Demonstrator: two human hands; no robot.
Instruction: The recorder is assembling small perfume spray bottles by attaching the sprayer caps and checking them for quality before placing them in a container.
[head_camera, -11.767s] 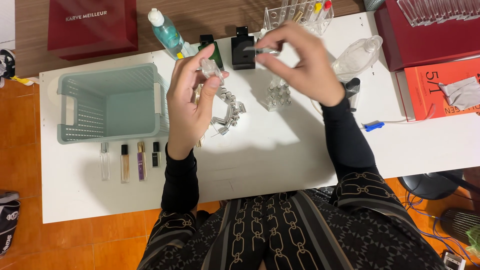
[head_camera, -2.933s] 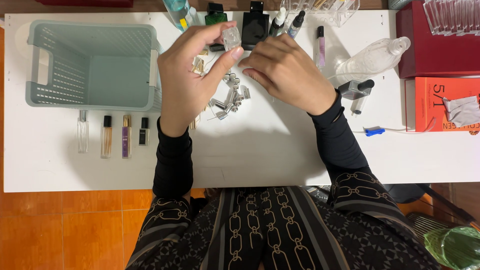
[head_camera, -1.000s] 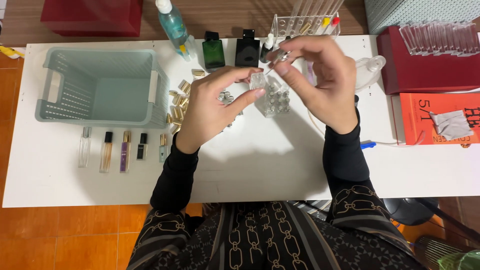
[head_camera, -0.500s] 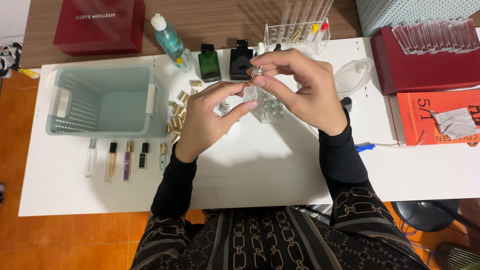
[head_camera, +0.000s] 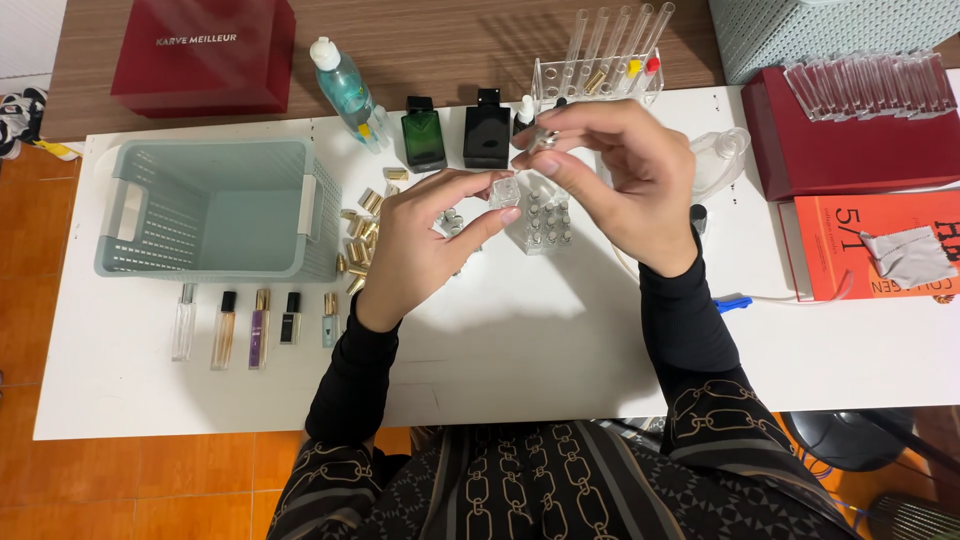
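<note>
My left hand pinches a small clear glass vial between thumb and fingertips above the white table. My right hand hovers just above it, fingertips closed on a small silver spray cap right over the vial's mouth. Directly below both hands stands a clear block holding several small silver-topped vials. Several gold caps lie scattered to the left of my left hand.
A pale green basket stands at the left, with a row of small perfume vials in front of it. A green bottle, a black bottle, a test-tube rack and a blue-liquid bottle line the back. Red boxes and an orange book sit right.
Both hands stay together over the block of vials, working the silver cap and the clear vial. The camera view has shifted slightly; nothing was put down.
</note>
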